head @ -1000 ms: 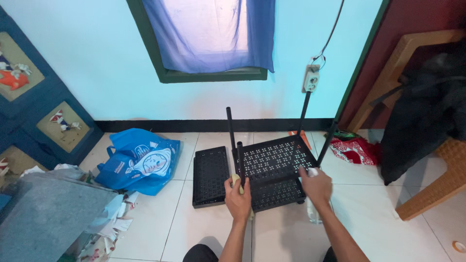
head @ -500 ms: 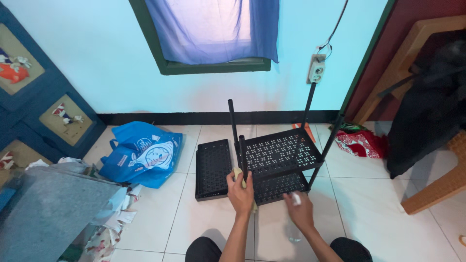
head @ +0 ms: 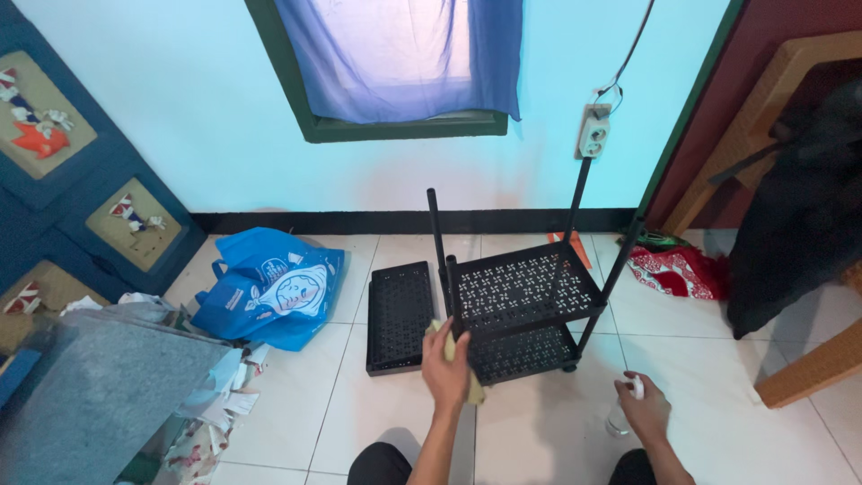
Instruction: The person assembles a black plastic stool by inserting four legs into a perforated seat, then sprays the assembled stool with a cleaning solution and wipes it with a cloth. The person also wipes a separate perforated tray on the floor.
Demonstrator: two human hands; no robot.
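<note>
Two bare forearms rise from the bottom edge of the frame, with no sleeves, watch or bracelet showing on either. The left hand (head: 446,366) and right hand (head: 645,409) are ungloved, and no rings can be made out on the fingers (head: 452,337). Dark, near-black clothing covers both knees at the lower border.

A pale blue wall (head: 180,108) with a green-framed window (head: 404,126) behind a blue curtain (head: 395,54), glowing with daylight. White tiled floor (head: 718,359); a wooden chair (head: 808,377) stands at right.
</note>
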